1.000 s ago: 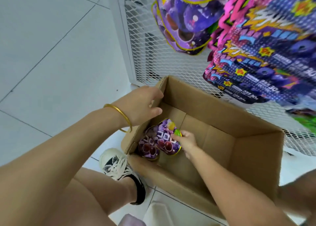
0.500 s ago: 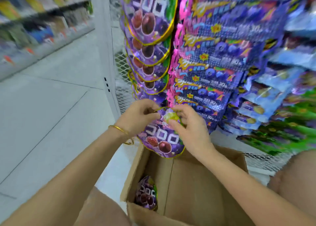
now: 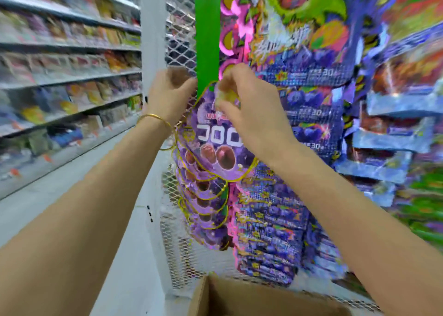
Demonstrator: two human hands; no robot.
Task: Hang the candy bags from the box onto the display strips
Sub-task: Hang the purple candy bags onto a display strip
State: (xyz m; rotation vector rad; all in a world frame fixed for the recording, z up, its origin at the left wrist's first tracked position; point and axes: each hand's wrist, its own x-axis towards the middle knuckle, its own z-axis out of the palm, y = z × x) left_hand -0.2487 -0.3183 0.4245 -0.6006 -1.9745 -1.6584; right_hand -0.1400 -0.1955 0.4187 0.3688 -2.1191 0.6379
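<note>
The fingers (image 3: 229,92) of the right hand (image 3: 249,107) are curled and pinch the top edge of a purple candy bag (image 3: 215,145), holding it up against the lower end of the green strip (image 3: 207,28); the fingers (image 3: 185,85) of the left hand (image 3: 169,95) are curled too, their tips at the strip's left edge beside the bag's upper corner, though whether they grip anything cannot be told; a thin gold bracelet (image 3: 155,117) circles the left wrist; the bag hangs upright, overlapping a column of matching purple bags (image 3: 206,208) below it; blue and purple packets (image 3: 275,222) hang just to the right; a white mesh panel (image 3: 178,42) stands behind the strip; the cardboard box (image 3: 251,299) sits at the bottom, under the arms; blurred store shelves (image 3: 72,64) run along the left.
</note>
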